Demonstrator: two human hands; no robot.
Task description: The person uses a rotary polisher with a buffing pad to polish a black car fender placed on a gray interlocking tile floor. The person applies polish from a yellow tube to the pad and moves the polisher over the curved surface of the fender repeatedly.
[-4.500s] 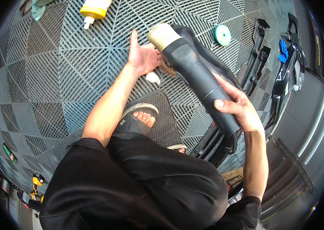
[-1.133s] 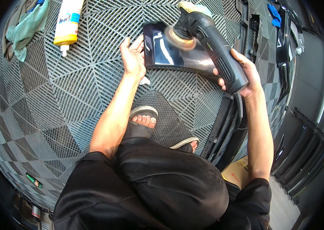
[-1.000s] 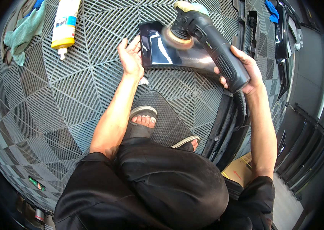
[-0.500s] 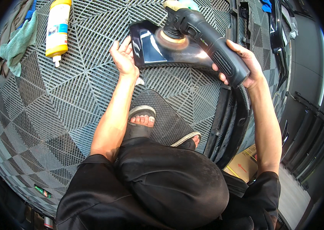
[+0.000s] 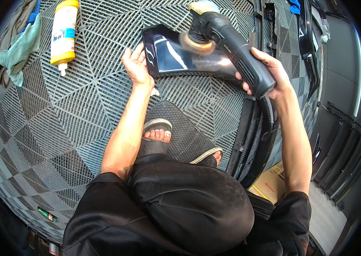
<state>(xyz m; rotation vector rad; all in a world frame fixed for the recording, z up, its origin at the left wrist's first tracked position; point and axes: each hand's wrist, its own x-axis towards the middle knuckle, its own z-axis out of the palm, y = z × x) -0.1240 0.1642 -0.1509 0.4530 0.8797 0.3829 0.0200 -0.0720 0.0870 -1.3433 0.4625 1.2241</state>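
My right hand [image 5: 270,72] is wrapped round the body of a black power polisher [image 5: 236,49], its thumb on top. The polisher's round pad [image 5: 197,44] is smeared by motion at its left rim and sits over the upper edge of a glossy dark car body panel [image 5: 172,55]. Palm up at the panel's left end, my left hand [image 5: 137,66] touches that edge. Its visible fingers are loosely stretched and apart; the side against the panel is partly hidden. Light reflects in white patches on the panel.
A white bottle with yellow ends [image 5: 64,34] lies at upper left, beside a green cloth [image 5: 20,51]. Long black trim pieces [image 5: 249,136] lie to the right, near a cardboard box [image 5: 271,184]. A dark mat [image 5: 184,128] is under my sandals on the grey grid floor [image 5: 95,102].
The polisher and its pad have shifted slightly right and up along the panel, carried by my right hand. My left hand has stayed at the panel's left edge.
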